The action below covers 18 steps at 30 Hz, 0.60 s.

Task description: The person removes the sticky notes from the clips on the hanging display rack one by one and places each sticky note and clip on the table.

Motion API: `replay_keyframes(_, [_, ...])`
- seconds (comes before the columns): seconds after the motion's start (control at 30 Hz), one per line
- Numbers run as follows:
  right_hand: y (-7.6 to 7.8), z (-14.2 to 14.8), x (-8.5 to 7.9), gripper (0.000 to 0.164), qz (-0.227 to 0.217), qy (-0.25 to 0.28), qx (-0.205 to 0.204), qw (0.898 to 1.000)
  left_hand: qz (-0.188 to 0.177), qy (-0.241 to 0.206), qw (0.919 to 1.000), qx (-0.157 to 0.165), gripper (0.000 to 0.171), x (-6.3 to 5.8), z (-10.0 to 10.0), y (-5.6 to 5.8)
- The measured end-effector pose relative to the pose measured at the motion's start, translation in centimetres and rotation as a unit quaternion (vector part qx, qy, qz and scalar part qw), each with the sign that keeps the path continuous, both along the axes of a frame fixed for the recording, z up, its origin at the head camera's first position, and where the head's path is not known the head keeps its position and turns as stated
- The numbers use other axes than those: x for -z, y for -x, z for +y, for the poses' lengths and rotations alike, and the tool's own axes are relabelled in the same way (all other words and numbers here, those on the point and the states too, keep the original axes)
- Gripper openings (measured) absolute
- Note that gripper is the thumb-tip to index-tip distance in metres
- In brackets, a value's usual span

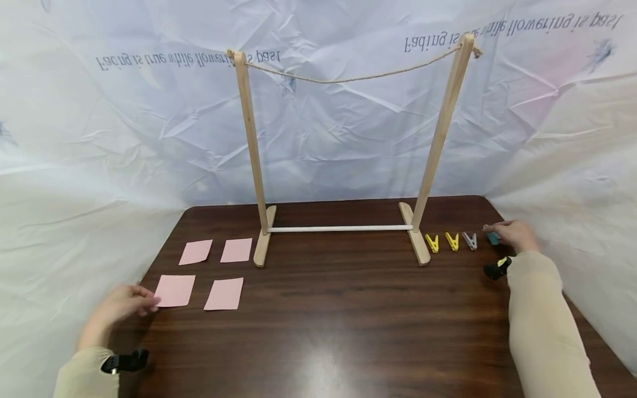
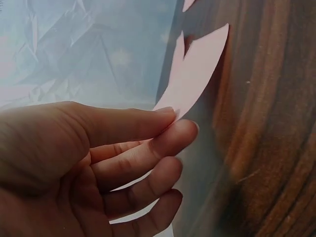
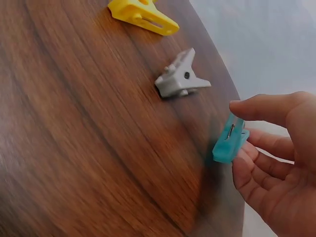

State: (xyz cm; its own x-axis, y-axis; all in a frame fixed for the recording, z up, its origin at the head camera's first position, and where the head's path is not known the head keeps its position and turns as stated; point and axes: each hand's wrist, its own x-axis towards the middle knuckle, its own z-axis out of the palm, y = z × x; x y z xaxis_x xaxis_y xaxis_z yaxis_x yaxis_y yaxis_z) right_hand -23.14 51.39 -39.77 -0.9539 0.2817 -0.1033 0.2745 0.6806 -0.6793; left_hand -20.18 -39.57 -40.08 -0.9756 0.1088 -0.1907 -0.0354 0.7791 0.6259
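Note:
My left hand (image 1: 121,305) pinches the corner of a pink paper square (image 1: 175,291) between thumb and forefinger at the table's left side. In the left wrist view that pink paper (image 2: 195,69) bends up off the wood, its far edge curled. Over at the right, my right hand (image 1: 517,235) holds a teal clothespin (image 3: 229,140) between thumb and fingers, just above the table. Beside it lie a grey clothespin (image 1: 470,241) and two yellow ones, the nearer being this yellow clothespin (image 1: 452,241).
Three more pink squares lie by the left hand, among them one near paper (image 1: 224,294). A wooden frame (image 1: 252,138) stands at the back of the brown table (image 1: 318,298), a slack rope (image 1: 343,81) strung between its posts. Pale sheeting (image 1: 328,143) hangs behind and beside the table.

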Motion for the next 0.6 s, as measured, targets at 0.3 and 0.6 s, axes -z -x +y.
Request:
replay_keyframes(0.3, [-0.26, -0.44, 0.74, 0.080, -0.042, 0.021, -0.018, 0.999, -0.024, 0.003, 0.9997, 0.006, 0.022, 0.55, -0.26, -0.17])
replay_keyframes(0.6, [-1.00, -0.30, 0.65, 0.083, -0.001, 0.038, -0.010, 0.999, -0.039, -0.015, 0.9991, 0.001, 0.021, 0.22, 0.61, -0.50])
